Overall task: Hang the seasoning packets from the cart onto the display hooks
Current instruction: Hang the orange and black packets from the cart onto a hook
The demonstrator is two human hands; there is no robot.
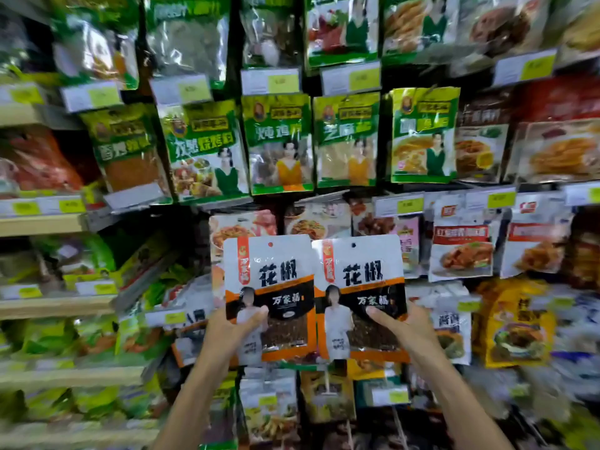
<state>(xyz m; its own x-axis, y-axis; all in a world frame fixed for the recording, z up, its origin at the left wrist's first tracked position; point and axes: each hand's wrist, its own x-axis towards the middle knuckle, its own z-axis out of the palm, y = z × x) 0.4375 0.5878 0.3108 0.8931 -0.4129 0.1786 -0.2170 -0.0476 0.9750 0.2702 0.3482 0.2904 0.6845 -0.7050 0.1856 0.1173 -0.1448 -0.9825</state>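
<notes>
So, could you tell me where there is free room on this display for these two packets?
Barely any. The one dark gap sits left of the left-hand packet, below the green packets; a hook there is not visible. Elsewhere packets overlap edge to edge, densest behind the right-hand packet. The left hand and right hand each hold one.

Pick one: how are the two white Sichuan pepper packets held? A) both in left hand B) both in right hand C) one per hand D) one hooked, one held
C: the left hand grips the left pepper packet, the right hand grips the right pepper packet, side by side.
</notes>
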